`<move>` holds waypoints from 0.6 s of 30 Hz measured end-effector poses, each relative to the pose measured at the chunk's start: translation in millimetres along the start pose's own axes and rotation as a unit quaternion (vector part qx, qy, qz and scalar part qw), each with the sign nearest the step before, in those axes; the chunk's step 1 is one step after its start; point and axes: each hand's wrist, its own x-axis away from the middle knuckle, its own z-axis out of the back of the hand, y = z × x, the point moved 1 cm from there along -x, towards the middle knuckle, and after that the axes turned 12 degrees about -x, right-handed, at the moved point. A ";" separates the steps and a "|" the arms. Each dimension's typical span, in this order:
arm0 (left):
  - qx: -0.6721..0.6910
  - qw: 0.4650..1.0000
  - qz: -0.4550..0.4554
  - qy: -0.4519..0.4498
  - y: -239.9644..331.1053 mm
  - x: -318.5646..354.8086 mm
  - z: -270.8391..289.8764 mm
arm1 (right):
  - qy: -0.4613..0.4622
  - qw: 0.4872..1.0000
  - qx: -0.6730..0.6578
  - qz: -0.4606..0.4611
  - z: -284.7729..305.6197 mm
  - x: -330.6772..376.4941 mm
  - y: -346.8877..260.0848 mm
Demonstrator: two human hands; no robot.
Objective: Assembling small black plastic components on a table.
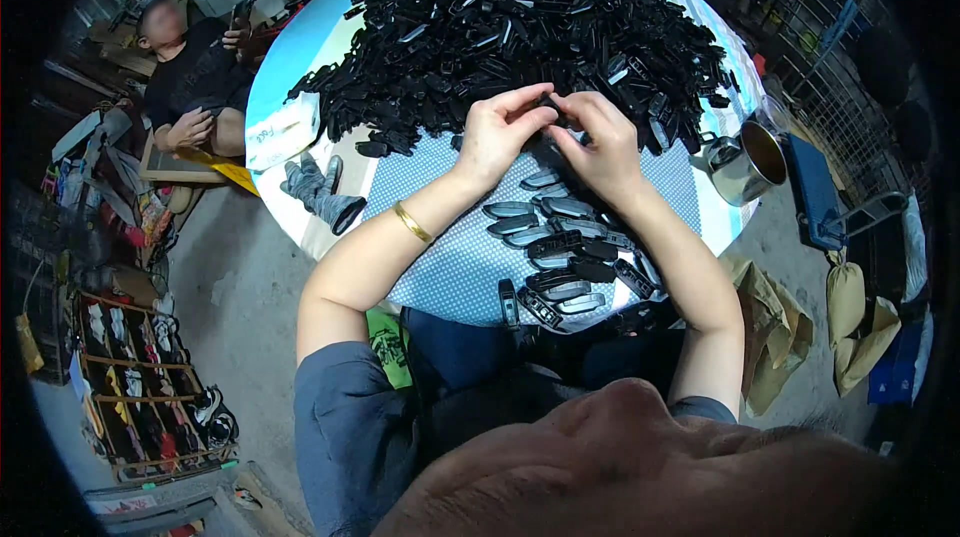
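Both hands meet at the near edge of a large pile of small black plastic parts [530, 17]. My left hand [492, 139] and my right hand [606, 142] pinch one small dark part [546, 103] between their fingertips, which cover most of it. A gold bangle [412, 223] circles my left wrist. Between my forearms lies a looser group of long, rounded black parts [570, 249], some showing grey, glossy faces and others slotted undersides.
The round table [440, 272] has a patterned cover. Grey gloves [325, 197] and a white bag [285, 134] lie at left; a metal mug [748, 165] stands at the right rim. Another person [198, 72] sits far left. Brown paper sacks [768, 337] and a blue folding cart [815, 192] are at right.
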 end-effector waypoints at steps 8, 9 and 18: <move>0.155 0.982 0.027 -0.101 -1.4 -9.4 9.5 | -0.089 0.943 -0.207 -0.246 3.0 2.7 8.0; 0.148 0.983 0.033 -0.105 -1.9 -10.1 12.1 | -0.107 0.950 -0.179 -0.231 4.4 1.9 7.4; -0.048 0.991 -0.005 -0.128 12.6 -15.4 20.6 | -0.182 0.947 -0.143 -0.224 19.7 -5.6 8.5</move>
